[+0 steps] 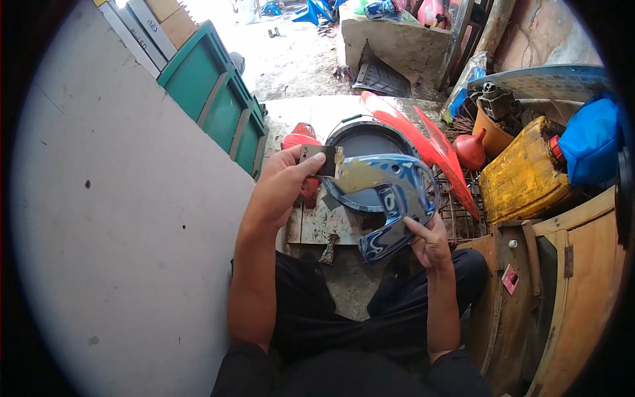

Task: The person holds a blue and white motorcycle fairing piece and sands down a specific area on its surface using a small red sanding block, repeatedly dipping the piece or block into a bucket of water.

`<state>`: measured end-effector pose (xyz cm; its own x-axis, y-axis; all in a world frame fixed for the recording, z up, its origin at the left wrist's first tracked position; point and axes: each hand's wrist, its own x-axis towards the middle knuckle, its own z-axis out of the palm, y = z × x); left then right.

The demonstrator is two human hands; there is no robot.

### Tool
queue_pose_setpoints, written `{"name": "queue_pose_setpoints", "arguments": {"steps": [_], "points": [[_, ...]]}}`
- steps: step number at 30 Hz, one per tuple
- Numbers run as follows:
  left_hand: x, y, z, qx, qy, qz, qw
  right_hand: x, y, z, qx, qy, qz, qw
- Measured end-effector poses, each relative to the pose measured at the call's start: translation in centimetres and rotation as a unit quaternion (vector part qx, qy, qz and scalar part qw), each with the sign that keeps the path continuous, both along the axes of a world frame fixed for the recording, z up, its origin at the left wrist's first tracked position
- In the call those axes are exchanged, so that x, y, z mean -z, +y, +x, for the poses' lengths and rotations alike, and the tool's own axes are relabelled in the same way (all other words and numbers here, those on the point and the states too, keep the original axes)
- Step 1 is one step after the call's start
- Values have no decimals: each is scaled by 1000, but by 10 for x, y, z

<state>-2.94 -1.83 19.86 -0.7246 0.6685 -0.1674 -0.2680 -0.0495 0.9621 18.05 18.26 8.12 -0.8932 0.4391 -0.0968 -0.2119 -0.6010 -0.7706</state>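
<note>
My left hand (278, 185) pinches a dark playing card (313, 161) between thumb and fingers. Yellowish putty coats the card's right edge, which lies against or very close to the left end of a curved plastic panel (397, 192). That panel has a glossy blue, white and grey pattern, with a smear of the same putty (360, 173) along its upper left arm. Its right side is gripped by my right hand (433, 246), thumb on the face and fingers mostly hidden behind. Below the panel, a dark round basin (335, 137) holds greyish liquid.
The basin stands on a stained pale board (317, 228). Red plastic panels (410, 132) lean beyond it, near a red funnel (469, 149) and a yellow jerrycan (522, 175). A white wall (145, 231) closes the left; a wooden cabinet (582, 264) stands right.
</note>
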Motion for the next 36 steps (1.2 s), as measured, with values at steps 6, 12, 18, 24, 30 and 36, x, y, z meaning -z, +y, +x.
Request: {"name": "queue_pose_setpoints", "arguments": {"steps": [6,12,18,24,30,36], "points": [[20,-21,-1,20,-111,56,992,0,-12,-4,-38,13,-125,991],[25,-32,-1,40,-205,111,972,17,-6,-10,-56,-21,-233,971],[40,-26,0,-15,-190,120,974,27,1,-12,47,-9,-198,979],[50,-8,9,-24,-193,191,962,16,-20,-13,99,26,-157,982],[50,-5,12,-33,-185,194,963,20,-33,-11,108,58,-126,984],[43,-2,13,-75,-151,174,970,-8,-34,-13,51,-38,-14,998]]}}
